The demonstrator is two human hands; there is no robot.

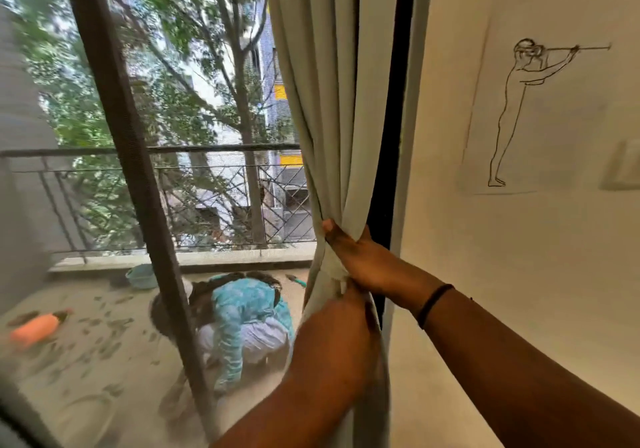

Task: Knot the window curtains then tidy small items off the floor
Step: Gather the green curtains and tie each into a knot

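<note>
Orange bottle (34, 329) lies on the balcony floor at far left; further right, past the dark frame (135, 170), someone in teal (242, 312) crouches. Beside the wall, my left hand (349, 303) clutches the bunched curtain (329, 108) low, my right hand (363, 260) wrapped tight just above, by the wall sketch (519, 111).

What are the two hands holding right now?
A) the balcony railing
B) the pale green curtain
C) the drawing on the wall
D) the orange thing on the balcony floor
B: both the right hand and the left hand are closed around the gathered pale green curtain, beside the dark window frame.
</note>
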